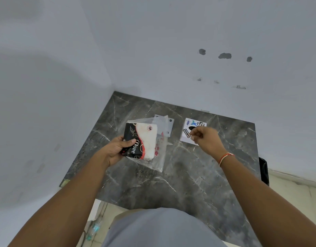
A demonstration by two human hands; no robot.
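My left hand (118,148) grips the near left end of a clear plastic packet (150,141), thumb on top. The packet holds folded white cloth or tissue and a black and red printed label. It lies over a dark marble-patterned table (189,175). My right hand (206,138) hovers with curled fingers over a white sticker sheet (189,132) printed with coloured pictures. Its fingertips meet at the sheet's surface; whether they pinch a sticker I cannot tell. A red and white thread circles that wrist.
Flat clear plastic sheets with punched holes (168,125) lie under the packet's far end. Pale walls close the table's back and left; the back wall has dark holes (224,55). A black object (264,171) hangs past the table's right edge. Tiled floor lies below.
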